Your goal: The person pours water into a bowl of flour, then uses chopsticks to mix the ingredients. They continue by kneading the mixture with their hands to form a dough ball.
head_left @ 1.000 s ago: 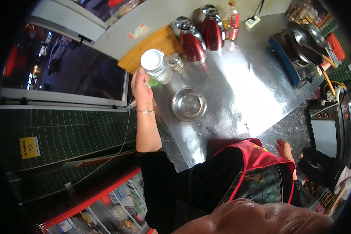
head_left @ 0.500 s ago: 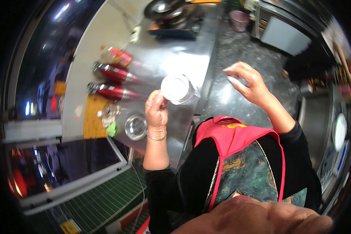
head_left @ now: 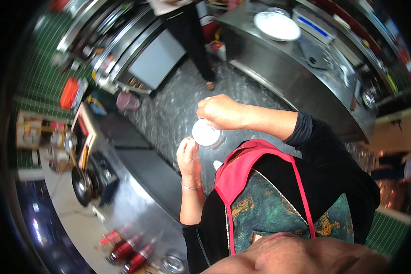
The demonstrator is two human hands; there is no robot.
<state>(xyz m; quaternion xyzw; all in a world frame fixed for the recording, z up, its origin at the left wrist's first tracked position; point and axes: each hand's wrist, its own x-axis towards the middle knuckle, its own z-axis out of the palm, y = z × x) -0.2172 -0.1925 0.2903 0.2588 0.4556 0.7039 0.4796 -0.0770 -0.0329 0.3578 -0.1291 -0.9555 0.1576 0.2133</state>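
Note:
A clear jar with a white lid is held in front of my chest, above the grey floor. My left hand grips the jar's body from below and to the left. My right hand is closed over the white lid from above. I wear a black long-sleeved top and a green patterned apron with red straps. A thin bangle sits on my left wrist.
A steel counter runs at my left with a pan, a burner and red flasks. Another steel counter with a white plate stands ahead. Another person's legs stand at the top by an oven.
I have turned away from the left counter toward the open floor. The jar has come off the counter to chest height, and my right hand has closed onto its lid.

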